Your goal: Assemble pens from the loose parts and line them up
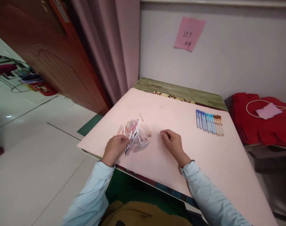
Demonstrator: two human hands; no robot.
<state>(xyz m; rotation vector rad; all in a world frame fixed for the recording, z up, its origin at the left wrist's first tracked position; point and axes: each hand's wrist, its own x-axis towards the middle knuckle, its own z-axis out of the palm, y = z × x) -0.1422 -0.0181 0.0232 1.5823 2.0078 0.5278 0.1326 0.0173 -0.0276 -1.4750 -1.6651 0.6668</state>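
Observation:
My left hand (116, 147) is closed in a pinch at the near left side of a loose pile of slim pens (131, 126). Its fingertips are at a clear plastic bag (136, 141) with thin white, black-tipped sticks that look like pen refills. Pale pink and cream barrels lie behind them, partly covered. To the right of the pile, my right hand (173, 142) hovers over or rests on the table with thumb and forefinger pressed together; whatever is between them is too small to see. At the far right lies a neat row of blue, turquoise and brown-topped pens (209, 122).
A pale pink sheet covers the table (180, 175), whose green wooden back edge (180, 93) meets the wall. Right of the table is a red cloth (270, 125) with a white cord. A curtain (126, 40) and brown door (69, 69) stand left.

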